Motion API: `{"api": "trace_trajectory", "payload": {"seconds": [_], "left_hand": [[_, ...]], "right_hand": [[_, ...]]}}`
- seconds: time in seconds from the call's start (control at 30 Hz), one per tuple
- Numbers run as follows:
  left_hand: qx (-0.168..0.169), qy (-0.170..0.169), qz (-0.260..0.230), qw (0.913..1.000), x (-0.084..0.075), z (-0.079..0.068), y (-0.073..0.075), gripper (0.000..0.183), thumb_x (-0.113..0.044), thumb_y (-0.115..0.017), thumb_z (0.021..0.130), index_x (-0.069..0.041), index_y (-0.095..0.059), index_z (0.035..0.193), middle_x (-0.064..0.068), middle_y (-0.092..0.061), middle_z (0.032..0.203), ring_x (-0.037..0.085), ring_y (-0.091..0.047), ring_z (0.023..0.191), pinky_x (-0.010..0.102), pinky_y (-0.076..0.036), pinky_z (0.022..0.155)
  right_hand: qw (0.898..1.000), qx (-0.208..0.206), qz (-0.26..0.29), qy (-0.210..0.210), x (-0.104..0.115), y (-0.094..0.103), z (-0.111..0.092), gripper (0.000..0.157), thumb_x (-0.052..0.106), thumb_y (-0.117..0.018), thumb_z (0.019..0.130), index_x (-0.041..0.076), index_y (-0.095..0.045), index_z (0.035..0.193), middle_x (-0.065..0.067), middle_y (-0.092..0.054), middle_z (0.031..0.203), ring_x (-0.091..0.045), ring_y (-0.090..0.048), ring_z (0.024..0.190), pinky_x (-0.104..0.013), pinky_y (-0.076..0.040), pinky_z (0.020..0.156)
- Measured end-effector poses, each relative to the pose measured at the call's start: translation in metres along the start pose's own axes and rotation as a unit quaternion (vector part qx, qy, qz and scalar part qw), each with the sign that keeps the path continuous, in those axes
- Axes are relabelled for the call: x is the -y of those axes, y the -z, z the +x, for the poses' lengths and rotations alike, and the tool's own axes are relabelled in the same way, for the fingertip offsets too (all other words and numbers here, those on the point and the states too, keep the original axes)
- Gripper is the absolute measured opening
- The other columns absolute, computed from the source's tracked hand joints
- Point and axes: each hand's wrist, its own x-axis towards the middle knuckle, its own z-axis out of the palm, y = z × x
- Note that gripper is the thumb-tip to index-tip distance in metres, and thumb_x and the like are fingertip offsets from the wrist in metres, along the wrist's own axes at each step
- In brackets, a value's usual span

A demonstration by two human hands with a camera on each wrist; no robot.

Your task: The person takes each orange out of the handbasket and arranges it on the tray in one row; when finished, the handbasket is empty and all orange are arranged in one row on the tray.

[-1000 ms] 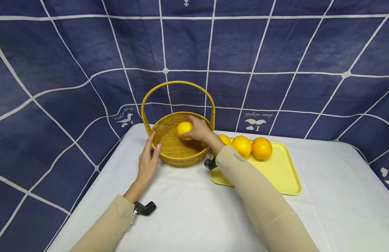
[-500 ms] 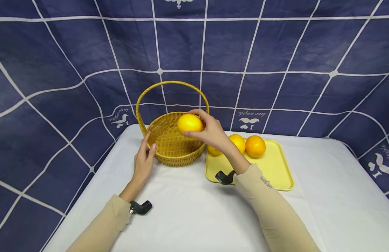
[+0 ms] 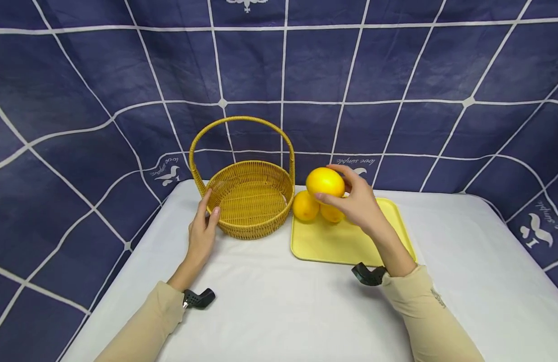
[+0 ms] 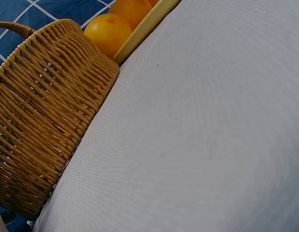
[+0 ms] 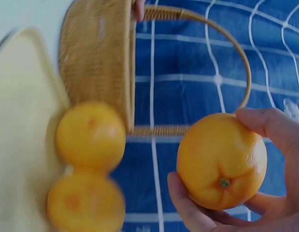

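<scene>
My right hand (image 3: 358, 201) grips an orange (image 3: 325, 182) between thumb and fingers, held up above the yellow tray (image 3: 324, 249). In the right wrist view the stem end of this orange (image 5: 222, 162) faces the camera. My left hand (image 3: 202, 229) rests against the left side of a woven basket (image 3: 256, 229), fingers fairly straight, thumb at the rim. The basket's tall handle (image 3: 241, 119) stands upright and its woven floor shows. On the tray's left end sit an orange (image 3: 305, 205) and a second orange (image 3: 332, 214), partly hidden behind the held one.
The tray lies just right of the basket on a white-covered table (image 3: 279, 311). A blue cloth (image 3: 329, 65) with white grid lines hangs behind and at the sides. Both wrists wear a black camera mount.
My right hand has lifted the orange out of the basket and carried it right, over the tray. My left hand stays at the basket's side. The head view has shifted slightly.
</scene>
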Motion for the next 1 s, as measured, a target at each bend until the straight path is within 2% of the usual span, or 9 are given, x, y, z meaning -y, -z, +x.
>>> {"api": "trace_trajectory", "payload": {"seconds": [0.2, 0.37, 0.53, 0.73, 0.87, 1.0], "left_hand": [[-0.003, 0.004, 0.003, 1.0000, 0.002, -0.001, 0.000, 0.057, -0.036, -0.049, 0.113, -0.028, -0.033, 0.167, 0.001, -0.035, 0.171, 0.031, -0.038, 0.155, 0.059, -0.039, 0.122], [-0.001, 0.005, 0.005, 1.0000, 0.003, 0.000, 0.001, 0.057, -0.036, -0.048, 0.113, -0.027, -0.032, 0.167, 0.000, -0.034, 0.171, 0.032, -0.038, 0.155, 0.060, -0.039, 0.121], [0.008, 0.007, 0.002, 0.9999, 0.003, 0.002, 0.002, 0.058, -0.036, -0.048, 0.113, -0.030, -0.029, 0.168, -0.001, -0.032, 0.173, 0.031, -0.034, 0.157, 0.062, -0.038, 0.121], [0.012, 0.006, 0.002, 0.9999, 0.003, 0.003, 0.002, 0.058, -0.035, -0.048, 0.113, -0.028, -0.030, 0.168, 0.000, -0.032, 0.173, 0.030, -0.034, 0.157, 0.061, -0.039, 0.121], [0.015, 0.002, 0.002, 0.9999, 0.002, 0.004, 0.001, 0.058, -0.035, -0.048, 0.113, -0.026, -0.030, 0.168, 0.001, -0.031, 0.173, 0.031, -0.034, 0.157, 0.062, -0.039, 0.121], [0.012, 0.005, 0.006, 0.9999, 0.002, 0.004, 0.001, 0.059, -0.036, -0.049, 0.113, -0.027, -0.029, 0.168, 0.001, -0.032, 0.173, 0.032, -0.035, 0.157, 0.064, -0.039, 0.120]], "right_hand": [[0.996, -0.054, -0.049, -0.043, -0.024, 0.035, -0.016, 0.077, 0.034, -0.084, 0.090, 0.019, -0.048, 0.156, -0.017, -0.059, 0.142, -0.037, -0.060, 0.123, -0.053, -0.054, 0.103], [0.988, -0.101, -0.099, -0.055, -0.037, 0.051, -0.016, 0.081, 0.039, -0.083, 0.089, 0.012, -0.047, 0.157, -0.021, -0.058, 0.146, -0.041, -0.060, 0.121, -0.057, -0.055, 0.101], [0.977, -0.137, -0.144, -0.079, -0.049, 0.062, -0.015, 0.084, 0.043, -0.083, 0.088, 0.008, -0.047, 0.156, -0.023, -0.058, 0.146, -0.045, -0.062, 0.118, -0.058, -0.057, 0.097], [0.959, -0.179, -0.176, -0.133, -0.064, 0.076, -0.018, 0.087, 0.046, -0.081, 0.088, 0.004, -0.045, 0.156, -0.027, -0.057, 0.147, -0.049, -0.051, 0.126, -0.057, -0.051, 0.100], [0.948, -0.183, -0.188, -0.178, -0.075, 0.086, -0.020, 0.090, 0.046, -0.078, 0.090, -0.001, -0.041, 0.157, -0.031, -0.054, 0.148, -0.052, -0.046, 0.131, -0.058, -0.048, 0.102], [0.945, -0.147, -0.195, -0.218, -0.084, 0.092, -0.020, 0.092, 0.043, -0.075, 0.092, -0.009, -0.034, 0.156, -0.037, -0.049, 0.146, -0.054, -0.040, 0.133, -0.060, -0.049, 0.103]]}}
